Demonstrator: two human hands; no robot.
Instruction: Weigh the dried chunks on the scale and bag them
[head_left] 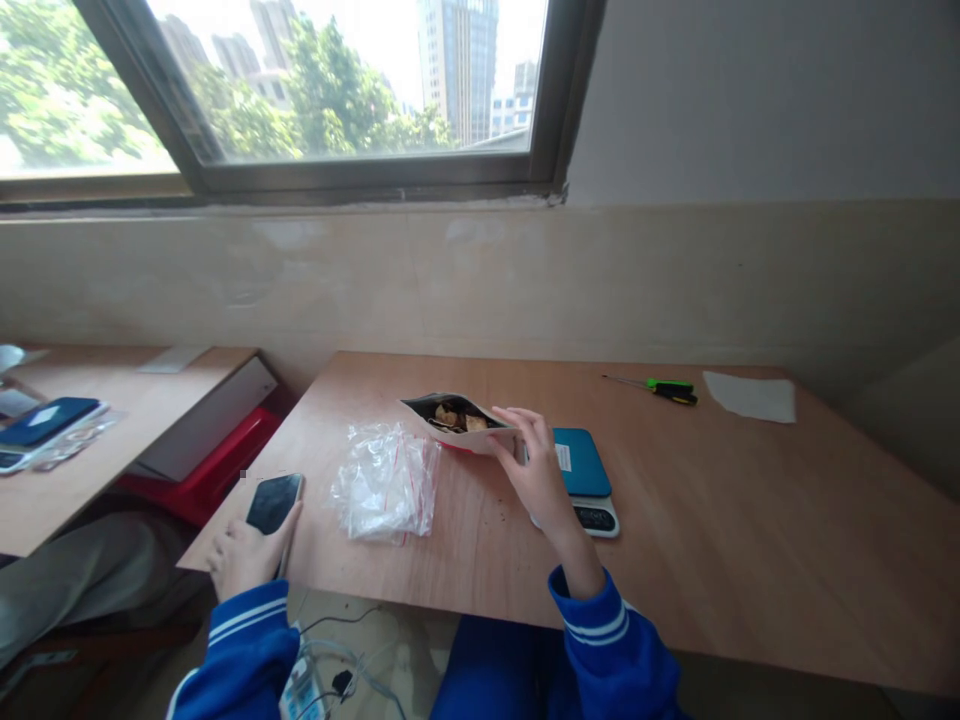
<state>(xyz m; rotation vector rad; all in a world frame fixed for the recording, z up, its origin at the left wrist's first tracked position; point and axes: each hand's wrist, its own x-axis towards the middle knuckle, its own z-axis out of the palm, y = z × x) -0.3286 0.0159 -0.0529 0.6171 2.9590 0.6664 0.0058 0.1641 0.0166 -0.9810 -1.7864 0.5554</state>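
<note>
My left hand (244,555) is closed around a dark-screened smartphone (274,503) at the table's left front edge. With fingers and thumb, my right hand (534,465) pinches the right end of an open paper pouch (480,438). Brown, dried-looking pieces (454,416) show inside its mouth; their kind I cannot tell. Just right of the pouch, partly behind my right hand, lies a teal-topped digital scale (587,465). Left of the pouch rests a pile of clear plastic zip bags (390,485) with red lines.
A green-and-black screwdriver (664,389) and a white paper sheet (754,397) lie at the back right. On the left, past a gap with a red stool (217,470), another table (150,410) holds a second blue-topped scale (49,420). A person's leg (90,575) is beside it. Cables (360,655) run on the floor.
</note>
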